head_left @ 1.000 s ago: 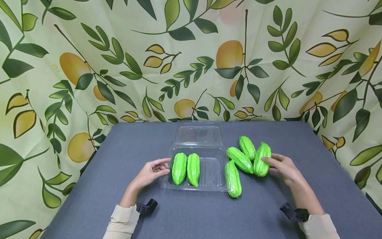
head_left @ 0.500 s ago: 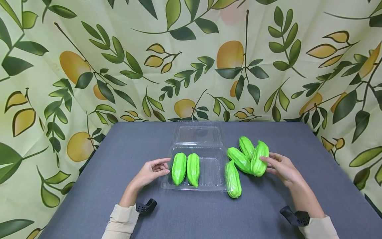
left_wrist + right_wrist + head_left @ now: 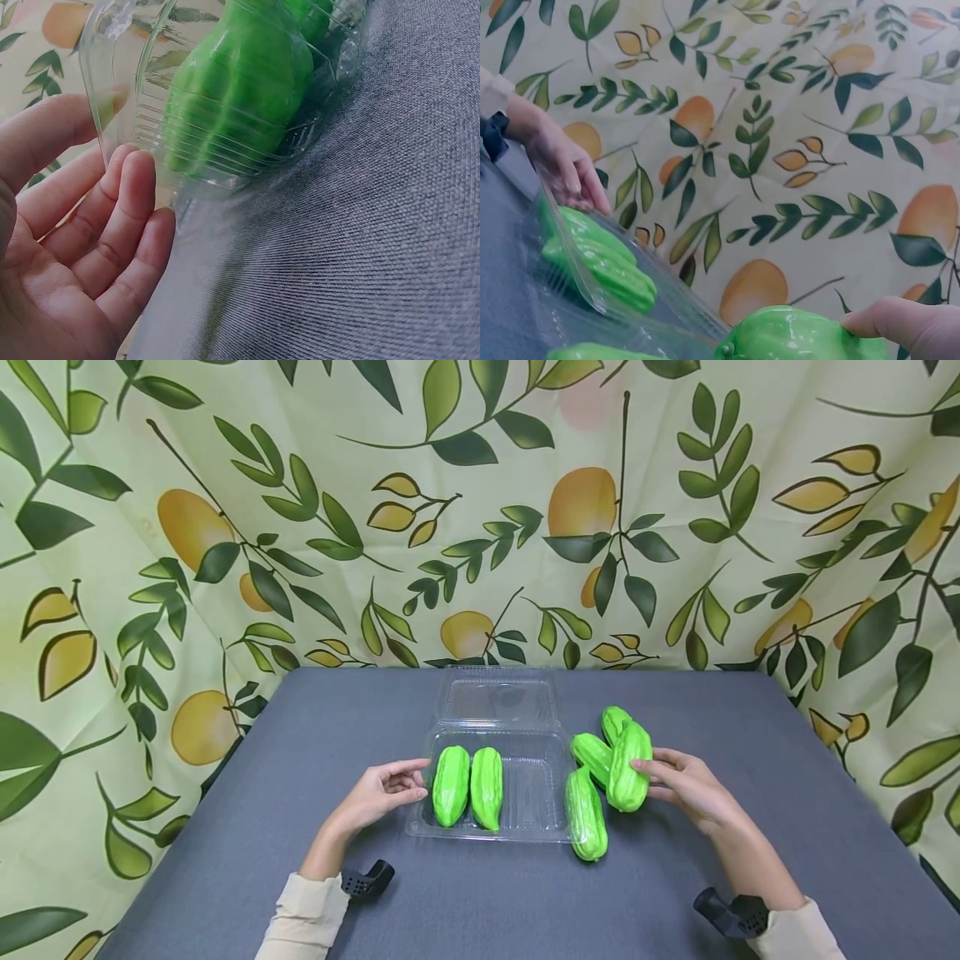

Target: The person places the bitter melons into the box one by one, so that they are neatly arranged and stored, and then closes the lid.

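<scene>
At the left rim of the clear container [image 3: 536, 797], the left hand [image 3: 384, 791] lies with fingers apart, loosely bent. Two green gourds [image 3: 451, 787] rest inside, leftward. Right of the container, the held gourd [image 3: 628, 767], long axis nearly fore-and-aft, sits left of the nearer right hand [image 3: 692, 787], clamped by thumb and fingers.

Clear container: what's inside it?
Two green gourds, side by side in the left half of the container; its floor shows to their right but is covered beneath them.
</scene>
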The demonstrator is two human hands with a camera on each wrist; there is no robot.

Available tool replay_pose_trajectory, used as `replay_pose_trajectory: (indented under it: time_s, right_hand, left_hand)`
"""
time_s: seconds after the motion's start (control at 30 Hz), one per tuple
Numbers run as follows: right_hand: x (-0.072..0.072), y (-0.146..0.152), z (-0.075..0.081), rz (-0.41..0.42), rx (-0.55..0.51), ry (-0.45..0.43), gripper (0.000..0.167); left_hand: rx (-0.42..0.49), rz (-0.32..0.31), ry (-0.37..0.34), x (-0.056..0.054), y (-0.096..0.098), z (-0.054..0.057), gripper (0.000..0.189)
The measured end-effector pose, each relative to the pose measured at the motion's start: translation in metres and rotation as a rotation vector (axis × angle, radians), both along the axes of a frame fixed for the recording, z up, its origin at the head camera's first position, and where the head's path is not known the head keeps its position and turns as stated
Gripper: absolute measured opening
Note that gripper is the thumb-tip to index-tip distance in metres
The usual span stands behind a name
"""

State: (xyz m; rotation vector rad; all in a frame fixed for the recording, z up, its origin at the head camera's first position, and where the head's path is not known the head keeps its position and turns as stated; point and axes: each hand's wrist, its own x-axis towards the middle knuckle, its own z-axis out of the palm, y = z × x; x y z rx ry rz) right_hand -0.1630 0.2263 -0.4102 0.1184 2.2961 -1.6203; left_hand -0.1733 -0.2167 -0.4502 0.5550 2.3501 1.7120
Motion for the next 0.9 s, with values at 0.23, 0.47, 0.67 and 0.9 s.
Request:
replay_pose_trajectory:
  time_s: [0.23, 0.47, 0.67, 0.9]
  right_hand:
    - [0.001, -0.010, 0.006, 0.041, -0.010, 0.001, 0.081]
    - [0.005, -0.021, 0.009, 0.058, 0.010, -0.028, 0.086]
    - [0.007, -0.031, 0.013, 0.084, -0.004, -0.009, 0.086]
    - [0.008, -0.042, 0.016, 0.112, -0.033, 0.009, 0.083]
  left_hand:
    - [0.002, 0.001, -0.006, 0.000, 0.001, 0.001, 0.049]
    - [-0.004, 0.005, -0.006, 0.000, 0.001, 0.000, 0.049]
    - [0.000, 0.007, -0.015, 0.000, 0.002, 0.000, 0.049]
    - [0.001, 0.013, -0.018, -0.001, 0.001, 0.000, 0.049]
